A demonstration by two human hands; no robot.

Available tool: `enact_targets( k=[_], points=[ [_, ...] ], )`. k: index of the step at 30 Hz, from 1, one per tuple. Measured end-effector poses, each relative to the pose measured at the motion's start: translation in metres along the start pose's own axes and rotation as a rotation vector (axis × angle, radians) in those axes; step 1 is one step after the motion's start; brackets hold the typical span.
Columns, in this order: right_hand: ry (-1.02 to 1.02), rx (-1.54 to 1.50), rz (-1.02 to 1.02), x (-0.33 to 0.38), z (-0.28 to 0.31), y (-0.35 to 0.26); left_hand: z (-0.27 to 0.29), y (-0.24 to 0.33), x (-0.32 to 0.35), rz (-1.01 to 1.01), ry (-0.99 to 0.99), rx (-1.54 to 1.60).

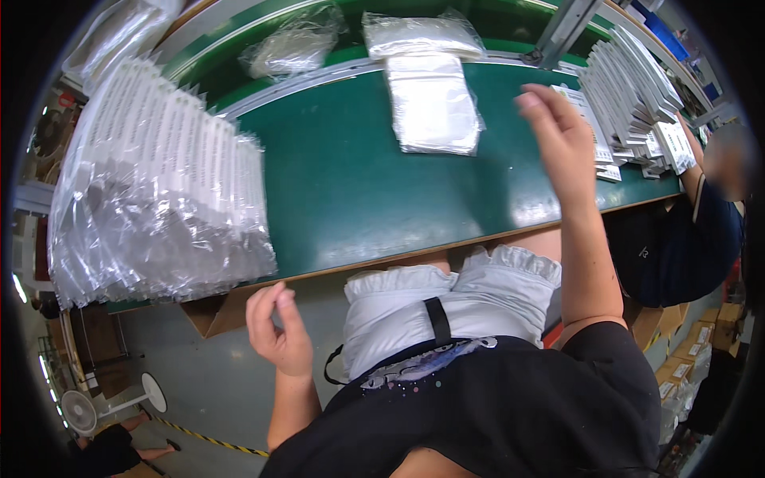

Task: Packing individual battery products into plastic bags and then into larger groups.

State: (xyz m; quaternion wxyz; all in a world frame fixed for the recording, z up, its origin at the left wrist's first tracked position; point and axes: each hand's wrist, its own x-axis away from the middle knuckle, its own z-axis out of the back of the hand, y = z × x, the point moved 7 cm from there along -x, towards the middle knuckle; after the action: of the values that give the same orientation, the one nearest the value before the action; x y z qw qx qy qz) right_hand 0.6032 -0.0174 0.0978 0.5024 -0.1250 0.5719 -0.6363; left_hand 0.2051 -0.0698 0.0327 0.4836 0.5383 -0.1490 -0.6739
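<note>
My left hand (279, 331) hangs off the front edge of the green table, near the left stack. Its fingers are loosely curled with a gap to the thumb, and it holds nothing. Over the right part of the table is my right hand (560, 143), fingers stretched out and nothing in it. It is nearest to a leaning row of flat white packs (617, 92). A pile of clear plastic bags (433, 111) lies at the table's far middle. Many flat white packs in clear bags (167, 183) stand in a dense row at the left.
The green table (343, 183) has a raised far ledge with another bundle of clear bags (295, 48) and a wrapped bundle (422, 36). A metal post (564, 32) rises at the back right. Another person (685, 239) sits at the right. A white fan (80, 410) stands lower left.
</note>
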Motion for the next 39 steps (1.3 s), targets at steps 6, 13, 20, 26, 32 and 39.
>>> enact_targets(
  k=[6, 13, 20, 26, 32, 39],
  points=[
    [0.186, 1.223, 0.39, -0.003, 0.048, 0.067, -0.115, 0.071, -0.079, -0.476, -0.356, -0.018],
    [0.053, 0.89, 0.231, -0.03, 0.074, 0.067, -0.209, 0.072, -0.12, -0.623, -0.597, -0.203],
    [-0.005, 1.116, 0.328, -0.019, 0.07, 0.071, -0.233, 0.063, -0.126, -0.592, -0.812, -0.22],
    [0.103, 0.534, 0.066, -0.012, 0.075, 0.028, -0.23, 0.07, -0.128, -0.428, -0.674, -0.036],
    [-0.392, -1.159, -0.669, 0.022, -0.004, 0.071, -0.229, 0.074, -0.136, -0.422, -0.606, 0.013],
    [-0.693, -1.153, -0.698, 0.045, -0.057, 0.036, -0.234, 0.061, -0.14, -0.059, -0.653, 0.233]
  ],
)
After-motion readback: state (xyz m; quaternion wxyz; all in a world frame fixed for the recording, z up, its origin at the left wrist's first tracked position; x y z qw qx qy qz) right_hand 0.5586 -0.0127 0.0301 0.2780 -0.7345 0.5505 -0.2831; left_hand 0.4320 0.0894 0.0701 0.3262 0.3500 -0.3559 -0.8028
